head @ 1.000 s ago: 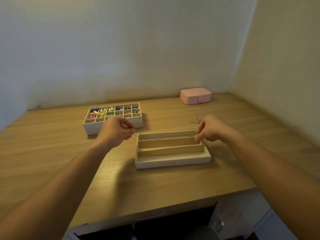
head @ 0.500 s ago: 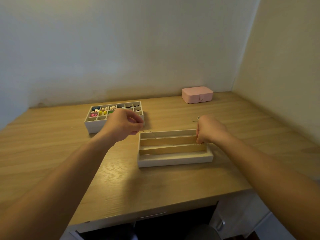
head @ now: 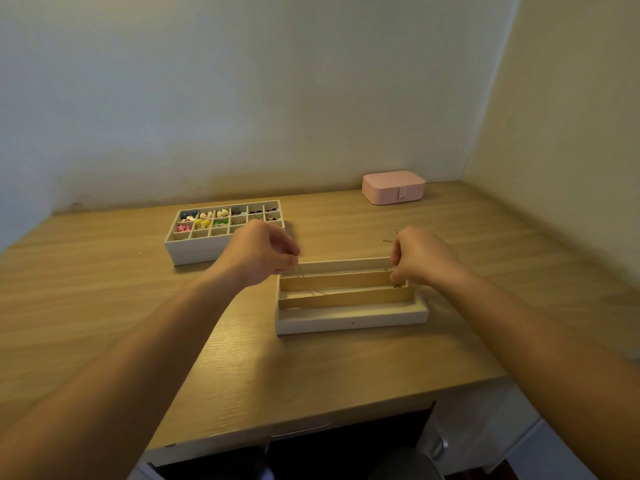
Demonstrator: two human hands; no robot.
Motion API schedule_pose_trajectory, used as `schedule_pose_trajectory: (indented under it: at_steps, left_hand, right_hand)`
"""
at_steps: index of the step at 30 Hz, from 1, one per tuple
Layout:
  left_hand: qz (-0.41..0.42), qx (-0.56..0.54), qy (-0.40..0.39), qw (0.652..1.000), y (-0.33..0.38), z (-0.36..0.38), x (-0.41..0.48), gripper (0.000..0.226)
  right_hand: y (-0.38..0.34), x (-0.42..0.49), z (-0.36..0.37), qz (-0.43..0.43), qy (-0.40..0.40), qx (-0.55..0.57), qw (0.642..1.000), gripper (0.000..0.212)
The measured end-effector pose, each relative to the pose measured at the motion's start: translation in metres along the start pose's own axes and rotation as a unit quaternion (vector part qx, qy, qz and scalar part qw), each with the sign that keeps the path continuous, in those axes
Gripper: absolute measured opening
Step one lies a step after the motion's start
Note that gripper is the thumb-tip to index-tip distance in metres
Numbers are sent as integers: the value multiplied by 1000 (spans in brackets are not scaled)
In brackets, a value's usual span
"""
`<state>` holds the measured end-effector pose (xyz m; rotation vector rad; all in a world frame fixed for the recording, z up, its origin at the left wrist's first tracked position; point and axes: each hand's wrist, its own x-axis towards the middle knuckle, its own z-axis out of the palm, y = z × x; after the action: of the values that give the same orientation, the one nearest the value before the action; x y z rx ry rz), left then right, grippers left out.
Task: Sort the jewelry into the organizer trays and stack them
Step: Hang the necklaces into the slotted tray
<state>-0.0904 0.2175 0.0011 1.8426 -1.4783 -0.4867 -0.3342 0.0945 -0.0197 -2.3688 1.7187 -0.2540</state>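
Now left hand (head: 259, 254) and right hand (head: 422, 258) each pinch a chain (head: 325, 291) end; it sags between the fingers (head: 290, 259), lengthwise along the tray (head: 349, 322) slot.

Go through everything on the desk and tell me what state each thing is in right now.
slotted tray, open, unstacked, flat on the desk
chain, slack, sagging into the slotted tray, ends held
left hand, pinches one chain end
right hand, pinches the other end
grid tray, open, partly filled with small pieces
pink jewelry box, lid shut
loose jewelry, lying on the desk
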Motion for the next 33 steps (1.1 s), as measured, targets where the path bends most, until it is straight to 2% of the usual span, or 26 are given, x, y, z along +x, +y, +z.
schedule_pose_trajectory:
  at_steps: [12, 22, 30, 33]
  left_hand:
    - [70, 190, -43, 978, -11, 21, 14, 22]
    - [88, 198, -73, 973, -21, 19, 13, 25]
    - [119, 219, -64, 966, -21, 17, 7, 20]
    - [112, 239, -91, 960, -25, 19, 4, 25]
  right_hand:
    - [8, -4, 2, -27, 11, 67, 997, 16]
    - [16, -5, 6, -59, 3, 137, 989, 7]
    - [17, -9, -1, -55, -39, 165, 984, 26]
    - [17, -10, -3, -65, -58, 142, 986, 30]
